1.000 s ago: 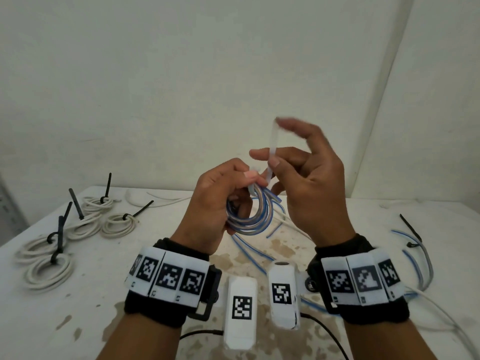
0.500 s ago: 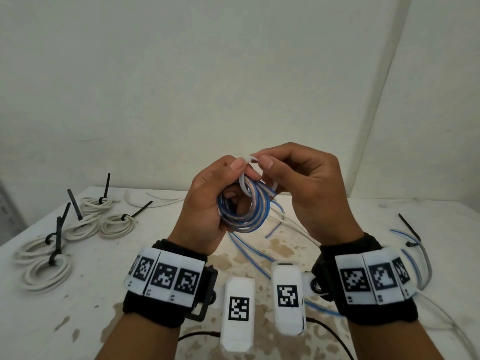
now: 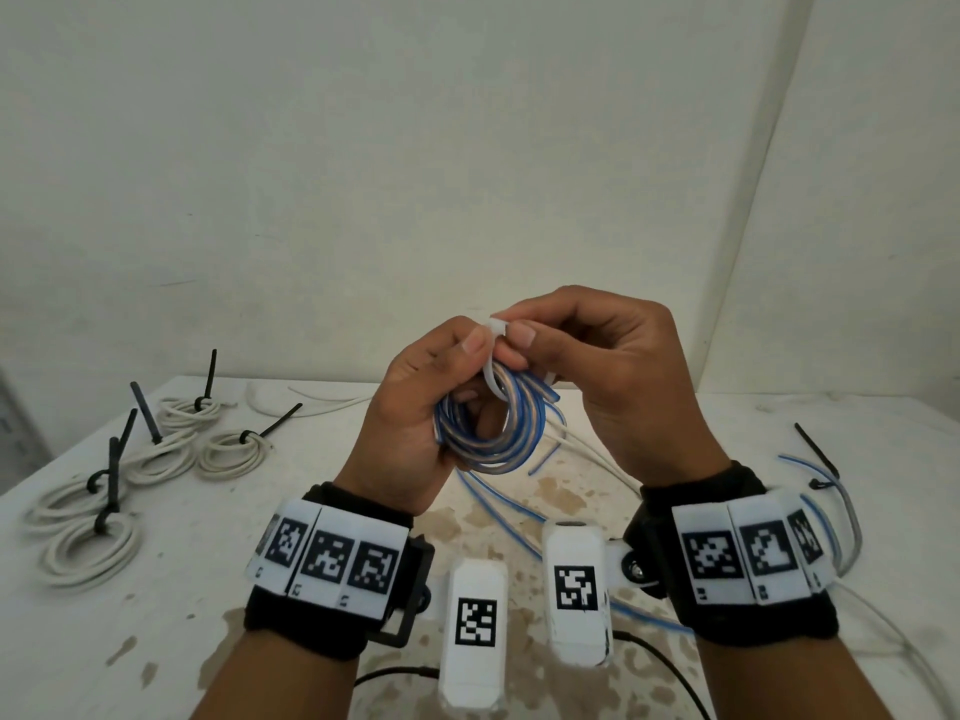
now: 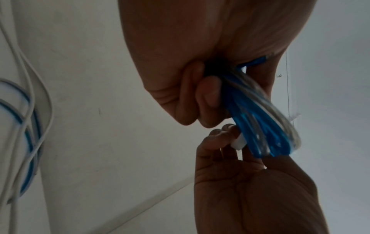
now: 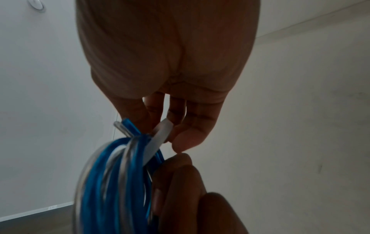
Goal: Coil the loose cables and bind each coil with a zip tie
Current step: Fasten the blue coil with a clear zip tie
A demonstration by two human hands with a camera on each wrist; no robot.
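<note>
A small coil of blue and clear cable [image 3: 491, 431] hangs in the air above the table, gripped in my left hand [image 3: 415, 413]. A white zip tie [image 3: 493, 350] loops round the top of the coil. My right hand [image 3: 597, 366] pinches the tie's head at the top, thumb meeting my left thumb. In the left wrist view the blue coil [image 4: 260, 120] passes through my curled fingers, with the white tie head [image 4: 239, 142] below them. The right wrist view shows the tie's strap [image 5: 158, 139] lying across the coil [image 5: 112, 182].
Several white coils [image 3: 228, 452] bound with black zip ties lie on the left of the stained white table [image 3: 182, 605]. Loose blue and white cables [image 3: 498, 511] trail under my hands. More cable and a black tie [image 3: 818, 454] lie at the right.
My right hand came down from holding the tie's tail upright and now pinches the tie at the top of the coil. The strap is bent round the coil.
</note>
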